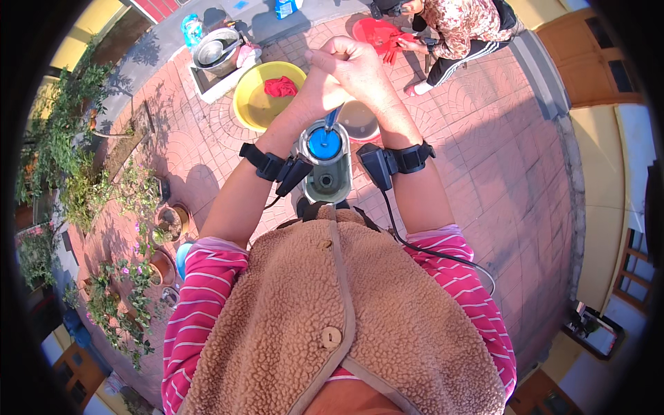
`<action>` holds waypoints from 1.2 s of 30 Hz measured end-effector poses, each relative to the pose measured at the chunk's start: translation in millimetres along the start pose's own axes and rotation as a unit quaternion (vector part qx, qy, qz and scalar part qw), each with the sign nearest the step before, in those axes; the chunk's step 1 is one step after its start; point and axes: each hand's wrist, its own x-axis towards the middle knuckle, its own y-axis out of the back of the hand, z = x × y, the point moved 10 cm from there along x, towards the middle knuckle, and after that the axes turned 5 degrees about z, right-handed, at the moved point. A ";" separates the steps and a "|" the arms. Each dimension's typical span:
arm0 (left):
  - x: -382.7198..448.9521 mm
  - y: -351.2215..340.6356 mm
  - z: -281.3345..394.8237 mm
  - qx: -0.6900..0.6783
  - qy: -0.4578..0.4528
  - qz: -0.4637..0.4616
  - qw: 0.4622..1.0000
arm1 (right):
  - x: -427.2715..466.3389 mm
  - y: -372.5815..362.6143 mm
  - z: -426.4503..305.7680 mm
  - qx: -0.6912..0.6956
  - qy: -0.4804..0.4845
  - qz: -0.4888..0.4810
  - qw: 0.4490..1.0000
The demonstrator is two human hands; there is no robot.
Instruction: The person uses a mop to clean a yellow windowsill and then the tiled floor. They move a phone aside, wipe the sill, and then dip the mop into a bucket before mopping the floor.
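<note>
My left hand (324,80) and my right hand (353,57) meet with fingers bent, raised over the ground ahead. Whether something small is between them cannot be told. Below them a blue handle or strip (331,118) rises from a round metal-rimmed opening with a bright blue inside (324,142), part of a grey-green twin-tub machine, perhaps a small washer or spin dryer. Its other, oval basin (327,180) has a round fitting in the bottom. To the left, a yellow plastic basin (244,106) holds water and a red cloth (280,87). A red-rimmed basin of cloudy water (358,122) sits behind my right forearm.
At the upper right a person (461,41) crouches, hands on red cloth at a red basin (371,32). Metal pots (218,52) stand on a white sink at the upper left. Potted plants (168,223) line the left side. A cable hangs from my right wrist strap.
</note>
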 end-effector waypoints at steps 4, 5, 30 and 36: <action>-12.4 -1.9 25.6 0.022 -0.007 0.020 1.000 | -18.5 -3.1 7.0 -0.009 -0.049 0.003 0.999; -5.6 4.6 46.9 0.003 -0.042 0.053 0.998 | -13.8 2.0 -7.6 -0.017 -0.036 0.011 0.999; 38.5 16.3 153.8 0.161 -0.085 -0.023 0.983 | -13.1 68.0 -83.1 -0.064 -0.040 0.038 0.996; 39.3 12.8 126.8 -0.065 -0.077 0.064 0.993 | 38.7 22.0 -81.5 0.068 0.026 -0.036 0.997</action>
